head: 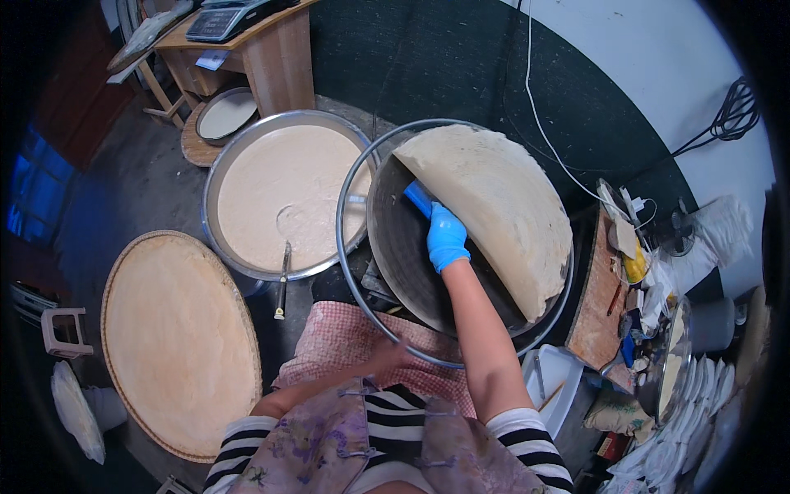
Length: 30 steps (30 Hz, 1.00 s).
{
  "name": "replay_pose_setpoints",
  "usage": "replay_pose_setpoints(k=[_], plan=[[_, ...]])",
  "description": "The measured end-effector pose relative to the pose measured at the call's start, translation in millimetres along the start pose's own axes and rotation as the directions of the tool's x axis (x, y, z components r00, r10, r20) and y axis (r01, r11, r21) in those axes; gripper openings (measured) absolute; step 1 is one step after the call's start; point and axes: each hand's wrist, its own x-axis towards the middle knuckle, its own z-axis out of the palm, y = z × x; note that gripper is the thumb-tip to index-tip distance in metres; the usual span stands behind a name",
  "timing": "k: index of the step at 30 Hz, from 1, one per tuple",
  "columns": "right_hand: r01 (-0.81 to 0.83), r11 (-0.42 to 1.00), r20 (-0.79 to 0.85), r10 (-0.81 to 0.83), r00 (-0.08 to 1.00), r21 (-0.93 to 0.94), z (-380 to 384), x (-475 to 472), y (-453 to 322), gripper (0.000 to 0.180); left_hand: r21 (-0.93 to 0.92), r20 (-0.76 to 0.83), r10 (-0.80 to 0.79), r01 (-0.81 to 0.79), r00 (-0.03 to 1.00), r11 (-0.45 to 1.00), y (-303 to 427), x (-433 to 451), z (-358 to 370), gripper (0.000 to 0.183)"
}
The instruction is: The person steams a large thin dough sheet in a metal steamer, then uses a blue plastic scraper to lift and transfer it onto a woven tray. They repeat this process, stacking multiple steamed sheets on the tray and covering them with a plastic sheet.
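My right hand (447,238), in a blue glove, is shut on a blue scraper-like tool (418,199) over the dark round griddle (410,259). A thin pale pancake (500,197) lies folded over on the griddle's right side, its straight fold beside the glove. My left hand (390,360) is blurred near the checked cloth on my lap, by the lower rim of a large metal ring (341,247) around the griddle; its fingers cannot be made out. Left of the griddle stands a wide metal basin of pale batter (265,179), a ladle (284,278) resting at its near edge.
A large round tray with a flat pale sheet (179,346) stands at left. A wooden table (278,68) bears a scale at the back left. At right are a cluttered board (589,309), a white plastic tub (571,364) and stacked plastic-wrapped packs (679,420). Cables hang on the wall.
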Motion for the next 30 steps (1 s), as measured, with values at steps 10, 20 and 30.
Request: replay_pose_setpoints(k=[10,20,30], plan=[[-0.154,0.988,0.054,0.153,0.987,0.008,11,37,22,0.019,0.256,0.35,-0.4,0.324,0.847,0.911,47,-19,-24,0.047],[-0.412,0.885,-0.081,0.437,0.896,0.217,13,65,57,0.04,-0.01,0.245,-0.286,0.297,0.926,0.955,41,-37,-67,0.044],[-0.454,0.761,-0.166,0.578,0.799,0.464,3,40,109,0.043,-0.128,0.152,-0.204,0.224,0.967,0.966,38,-41,-68,0.037]])
